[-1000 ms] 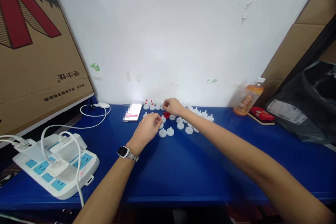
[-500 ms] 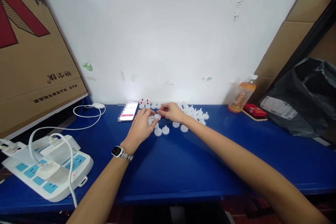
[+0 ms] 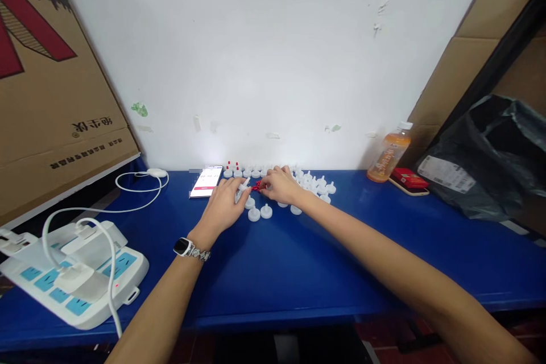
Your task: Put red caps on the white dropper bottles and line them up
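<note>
Several small white round caps (image 3: pixel 259 213) lie clustered on the blue table (image 3: pixel 298 261) near the white wall, a few in the back row with red tips (image 3: pixel 232 168). My left hand (image 3: pixel 224 205), watch on its wrist, pinches one white cap (image 3: pixel 243 186) just off the table. My right hand (image 3: pixel 279 185) is curled beside it, fingertips at a little heap of small red pieces (image 3: pixel 257 186). What those fingers grip is too small to make out.
A phone (image 3: pixel 206 180) lies left of the caps. A white power strip (image 3: pixel 72 278) with plugs and cables sits front left, a cardboard box (image 3: pixel 46 79) behind it. An orange drink bottle (image 3: pixel 388 154), red pack (image 3: pixel 407 178) and black bag (image 3: pixel 490 165) stand right.
My right hand has come back from the far row of caps to the red pieces. My left hand has lifted a white cap. The view has shifted slightly.
</note>
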{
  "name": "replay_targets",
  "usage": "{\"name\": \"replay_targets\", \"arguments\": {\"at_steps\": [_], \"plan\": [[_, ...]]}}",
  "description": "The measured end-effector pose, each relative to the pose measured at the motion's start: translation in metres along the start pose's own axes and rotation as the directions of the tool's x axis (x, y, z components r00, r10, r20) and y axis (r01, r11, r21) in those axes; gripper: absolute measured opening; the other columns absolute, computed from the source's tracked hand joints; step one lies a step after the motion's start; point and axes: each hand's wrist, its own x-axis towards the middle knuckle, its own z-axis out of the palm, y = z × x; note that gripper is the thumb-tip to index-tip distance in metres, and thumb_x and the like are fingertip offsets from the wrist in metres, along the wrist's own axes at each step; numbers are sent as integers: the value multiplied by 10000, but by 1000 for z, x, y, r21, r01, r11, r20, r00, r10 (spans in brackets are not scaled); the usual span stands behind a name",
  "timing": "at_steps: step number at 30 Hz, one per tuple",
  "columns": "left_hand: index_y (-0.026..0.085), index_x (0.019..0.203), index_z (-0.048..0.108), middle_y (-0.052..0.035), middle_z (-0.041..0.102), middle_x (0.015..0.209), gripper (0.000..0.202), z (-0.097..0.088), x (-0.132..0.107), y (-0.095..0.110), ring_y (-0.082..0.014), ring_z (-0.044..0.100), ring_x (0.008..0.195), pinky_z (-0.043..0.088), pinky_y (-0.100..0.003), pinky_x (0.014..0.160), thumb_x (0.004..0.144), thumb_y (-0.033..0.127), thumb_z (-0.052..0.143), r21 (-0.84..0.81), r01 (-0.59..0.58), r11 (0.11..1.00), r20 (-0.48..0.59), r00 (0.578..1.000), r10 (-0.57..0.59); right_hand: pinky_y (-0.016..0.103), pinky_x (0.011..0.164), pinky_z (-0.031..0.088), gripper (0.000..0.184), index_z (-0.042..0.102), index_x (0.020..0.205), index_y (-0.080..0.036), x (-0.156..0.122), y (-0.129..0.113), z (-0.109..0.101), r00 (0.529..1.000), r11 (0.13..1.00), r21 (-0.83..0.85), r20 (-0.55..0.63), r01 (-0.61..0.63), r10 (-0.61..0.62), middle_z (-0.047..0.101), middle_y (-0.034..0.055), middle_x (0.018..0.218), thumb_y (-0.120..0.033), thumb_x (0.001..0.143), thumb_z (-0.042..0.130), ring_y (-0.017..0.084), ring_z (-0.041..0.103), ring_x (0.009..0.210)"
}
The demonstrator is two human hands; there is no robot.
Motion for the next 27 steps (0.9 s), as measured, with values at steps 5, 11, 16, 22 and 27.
{"name": "replay_targets", "arguments": {"at_steps": [5, 11, 16, 22, 27], "plan": [[178, 1168, 612, -94, 675, 1053, 348, 2, 0, 1, -291, 563, 1029, 452, -432, 886, 988, 410, 427, 10, 0, 1000, 39, 999, -1, 408, 890, 248, 190, 756, 933, -213, 6, -3, 3, 999, 997, -74, 45, 32, -29, 670, 107, 953, -321, 895, 604, 278, 500, 1028], [176, 1184, 614, -96, 673, 1023, 376, 5, 0, -2, -285, 571, 992, 452, -419, 849, 985, 434, 426, 11, -4, 1000, 52, 999, 4, 410, 893, 245, 241, 747, 938, -200, 8, -8, 6, 1000, 997, -75, 24, 9, -7, 689, 105, 951, -379, 906, 588, 276, 510, 1013], [180, 1152, 622, -91, 678, 1012, 359, 2, 0, -2, -287, 575, 973, 448, -417, 839, 982, 430, 428, 19, 12, 1000, 55, 998, -13, 413, 900, 248, 311, 740, 857, -179, 16, -17, 12, 998, 996, -66, -21, -62, 60, 715, 109, 923, -445, 908, 587, 279, 527, 1009], [170, 1151, 616, -95, 679, 1016, 355, 2, 0, -4, -288, 566, 973, 448, -424, 850, 984, 416, 422, 21, 15, 1000, 60, 998, -16, 413, 894, 262, 164, 741, 836, -168, 21, -22, 16, 993, 991, -63, 7, -114, 115, 731, 112, 880, -258, 868, 608, 276, 548, 995], [172, 1178, 615, -95, 675, 1038, 370, 3, 1, -3, -292, 564, 1002, 448, -426, 855, 982, 427, 431, 12, 13, 1000, 60, 998, -14, 391, 884, 272, 171, 717, 802, -179, 12, -14, 7, 994, 995, 39, -57, -92, 94, 727, 88, 895, -255, 886, 589, 255, 541, 989]]}}
